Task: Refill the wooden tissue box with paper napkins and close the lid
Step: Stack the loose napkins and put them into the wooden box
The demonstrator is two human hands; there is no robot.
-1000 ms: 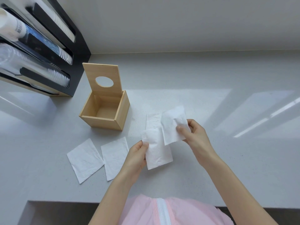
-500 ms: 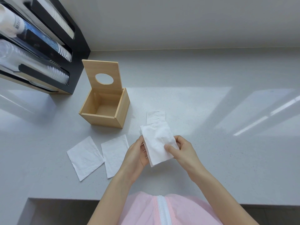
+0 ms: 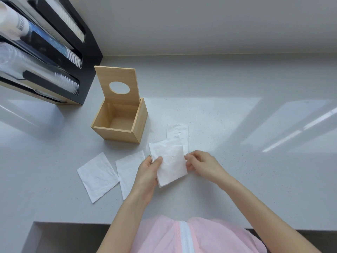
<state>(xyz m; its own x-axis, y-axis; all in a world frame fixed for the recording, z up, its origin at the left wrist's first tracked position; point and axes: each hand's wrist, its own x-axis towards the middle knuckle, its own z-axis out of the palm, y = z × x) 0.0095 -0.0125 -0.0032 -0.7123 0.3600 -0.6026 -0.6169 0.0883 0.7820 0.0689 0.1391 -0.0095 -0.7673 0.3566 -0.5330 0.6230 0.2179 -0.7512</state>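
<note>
**Two hands on one small stack of napkins**

Two bare hands met just above the pale grey counter (image 3: 218,115). Left hand (image 3: 147,172) pinched the white folded paper napkin stack (image 3: 168,161) along its left edge, thumb pressed on top near the upper corner, fingers tucked beneath. Right hand (image 3: 202,166) closed on the stack's right edge, fingertips curled against the paper. Held tilted, upper corner leaning left.

Lay partly under the stack and behind it: another white napkin (image 3: 179,131), flat on the counter. Lay to the left: two more flat white square napkins, one (image 3: 128,172) partly covered by the left hand, the other (image 3: 97,177) just beside it, edges nearly touching.

Stood farther back and left: the square light wooden tissue box (image 3: 118,132), empty inside, its hinged wooden lid with a round hole (image 3: 116,77) raised upright at the back. Sat near the box's left, against the wall: a black dispenser rack of stacked cups (image 3: 73,57). Showed at the bottom edge: a pink garment (image 3: 160,236).
</note>
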